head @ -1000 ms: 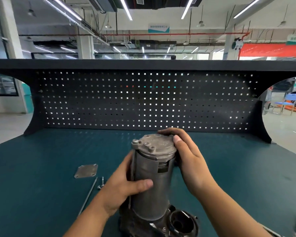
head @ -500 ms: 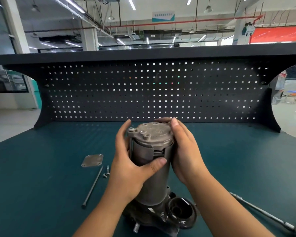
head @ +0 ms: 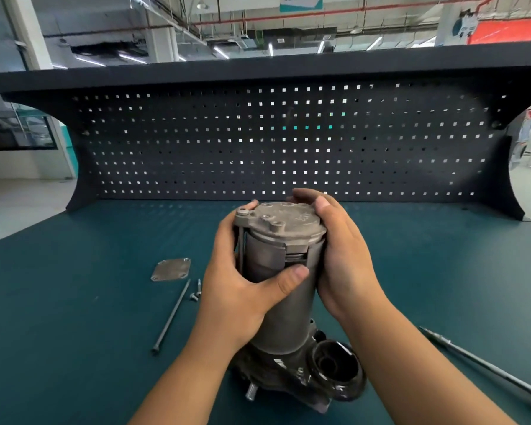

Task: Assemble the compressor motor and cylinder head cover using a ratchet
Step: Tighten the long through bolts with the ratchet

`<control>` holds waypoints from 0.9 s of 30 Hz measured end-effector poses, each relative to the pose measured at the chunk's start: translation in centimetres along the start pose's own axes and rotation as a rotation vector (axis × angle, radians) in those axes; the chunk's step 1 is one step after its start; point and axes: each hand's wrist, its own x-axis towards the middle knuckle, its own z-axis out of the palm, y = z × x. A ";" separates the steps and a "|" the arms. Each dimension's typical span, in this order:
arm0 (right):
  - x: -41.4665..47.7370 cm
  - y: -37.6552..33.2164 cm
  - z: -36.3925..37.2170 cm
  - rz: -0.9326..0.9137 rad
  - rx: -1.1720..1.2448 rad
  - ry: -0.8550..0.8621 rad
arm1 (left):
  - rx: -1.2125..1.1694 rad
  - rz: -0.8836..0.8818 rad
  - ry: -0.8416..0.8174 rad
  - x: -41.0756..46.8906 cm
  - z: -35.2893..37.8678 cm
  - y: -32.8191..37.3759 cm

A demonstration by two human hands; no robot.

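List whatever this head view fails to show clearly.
The ratchet: head end cut off by the right edge, head view.
The motor: its sides hidden under the grip of the left hand and right hand, head view.
The small screws: too small to tell their type, head view.

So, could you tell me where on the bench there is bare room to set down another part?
The widest bare mat lies right of the motor, between the pegboard and the long metal tool. The strip left of the long bolt is bare too. Crowded: between that bolt and the motor, with the cover plate and screws.
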 end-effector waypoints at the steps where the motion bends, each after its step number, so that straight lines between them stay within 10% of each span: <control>1: 0.0 0.0 0.0 -0.019 0.000 -0.002 | 0.008 0.015 -0.010 0.0 -0.1 0.0; 27: 0.6 0.7 -0.2 -0.178 0.068 -0.099 | 0.257 0.342 -0.049 1.4 0.3 0.3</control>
